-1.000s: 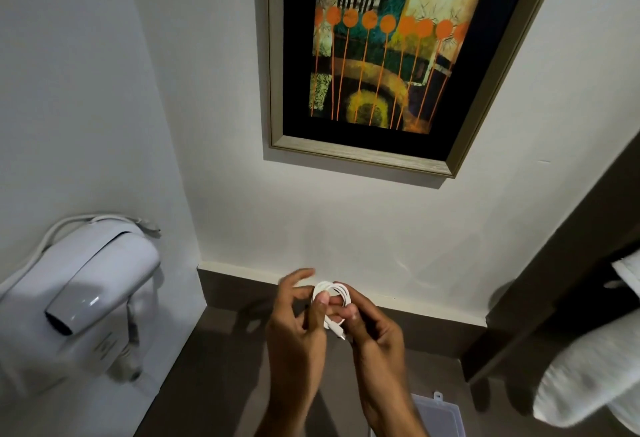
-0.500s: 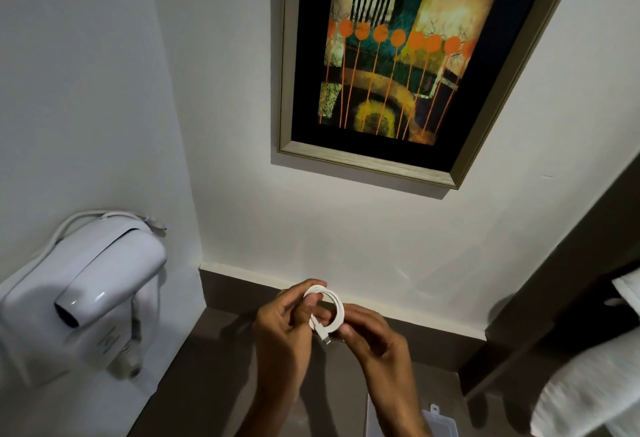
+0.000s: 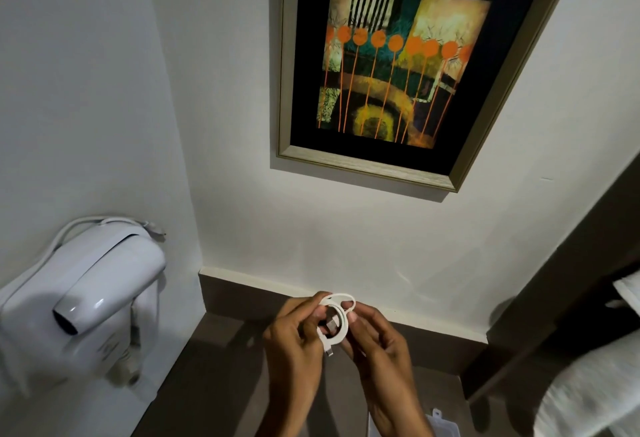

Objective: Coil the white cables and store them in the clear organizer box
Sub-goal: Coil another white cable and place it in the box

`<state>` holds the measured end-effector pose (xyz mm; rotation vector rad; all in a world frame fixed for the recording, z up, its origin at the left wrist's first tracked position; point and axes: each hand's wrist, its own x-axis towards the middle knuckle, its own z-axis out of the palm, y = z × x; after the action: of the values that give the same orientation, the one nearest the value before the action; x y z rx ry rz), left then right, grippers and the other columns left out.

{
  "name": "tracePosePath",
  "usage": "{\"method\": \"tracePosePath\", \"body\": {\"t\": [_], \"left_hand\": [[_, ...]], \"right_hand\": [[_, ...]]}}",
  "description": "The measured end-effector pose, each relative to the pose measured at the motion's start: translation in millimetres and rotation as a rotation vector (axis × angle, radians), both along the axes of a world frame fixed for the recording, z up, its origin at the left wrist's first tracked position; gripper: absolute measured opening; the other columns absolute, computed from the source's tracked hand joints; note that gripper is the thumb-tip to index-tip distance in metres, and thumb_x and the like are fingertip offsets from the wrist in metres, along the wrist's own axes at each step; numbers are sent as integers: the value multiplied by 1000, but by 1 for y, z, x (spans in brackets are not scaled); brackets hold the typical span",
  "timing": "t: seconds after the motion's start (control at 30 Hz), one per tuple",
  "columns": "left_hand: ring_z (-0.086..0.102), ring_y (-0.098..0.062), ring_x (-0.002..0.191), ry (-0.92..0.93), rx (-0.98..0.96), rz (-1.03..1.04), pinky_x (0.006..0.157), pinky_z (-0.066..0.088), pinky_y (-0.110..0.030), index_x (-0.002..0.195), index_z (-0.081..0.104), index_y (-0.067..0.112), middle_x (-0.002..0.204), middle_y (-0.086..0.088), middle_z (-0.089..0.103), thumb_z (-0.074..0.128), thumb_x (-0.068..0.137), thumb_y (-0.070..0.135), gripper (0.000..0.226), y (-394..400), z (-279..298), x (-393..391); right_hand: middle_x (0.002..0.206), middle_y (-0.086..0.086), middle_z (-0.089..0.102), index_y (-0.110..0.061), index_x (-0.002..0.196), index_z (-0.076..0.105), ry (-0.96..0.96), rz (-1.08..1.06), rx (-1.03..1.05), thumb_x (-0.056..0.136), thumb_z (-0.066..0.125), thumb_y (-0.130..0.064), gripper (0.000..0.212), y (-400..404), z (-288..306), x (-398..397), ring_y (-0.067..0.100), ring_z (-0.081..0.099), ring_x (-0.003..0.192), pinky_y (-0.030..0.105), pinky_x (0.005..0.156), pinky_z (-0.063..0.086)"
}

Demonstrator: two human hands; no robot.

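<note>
Head view, looking down at a dark countertop (image 3: 214, 391) in a corner between white walls. At the 6 o'clock position both hands meet above the counter and pinch a small coil of white cable (image 3: 333, 324). The left hand (image 3: 294, 339) closes its thumb and fingertips on the coil's 9 o'clock side; the right hand (image 3: 377, 339) closes its fingers on the 3 o'clock side. The coil forms one main ring with a smaller loop standing out at its 1 o'clock edge — a metal plug lies inside the ring, and a second small connector hangs from the ring at 6 o'clock.

The clear organizer box (image 3: 445, 424) shows only as a corner at the frame's 5 o'clock edge, on the counter below and to the 4 o'clock side of the right hand; its contents cannot be made out. The cable is held in the air, apart from the box.

A white wall-mounted hair dryer (image 3: 86, 298) sits at 8 o'clock. A framed abstract painting (image 3: 398, 66) hangs at 12 o'clock. White towels (image 3: 588, 398) — blurred — occupy the 4 o'clock edge.
</note>
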<state>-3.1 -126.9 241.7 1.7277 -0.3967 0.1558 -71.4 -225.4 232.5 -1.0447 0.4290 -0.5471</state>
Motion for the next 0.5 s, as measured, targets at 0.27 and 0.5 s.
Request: {"method": "tracePosePath", "body": {"t": [0.27, 0.5], "left_hand": [[65, 13, 92, -166, 88, 7, 78, 46, 5, 115, 79, 20, 101, 24, 65, 54, 74, -34, 72, -9, -19, 0], [70, 8, 99, -101, 92, -229, 82, 58, -11, 121, 75, 29, 109, 24, 74, 64, 94, -5, 46, -10, -27, 2]], "right_hand": [[113, 16, 83, -16, 114, 77, 93, 63, -139, 108, 56, -28, 25, -4, -8, -7, 36, 77, 112, 37, 95, 60], [114, 11, 84, -21, 123, 77, 114, 184, -261, 101, 71, -21, 23, -15, -3, -24, 22, 79, 111, 18, 93, 60]]}}
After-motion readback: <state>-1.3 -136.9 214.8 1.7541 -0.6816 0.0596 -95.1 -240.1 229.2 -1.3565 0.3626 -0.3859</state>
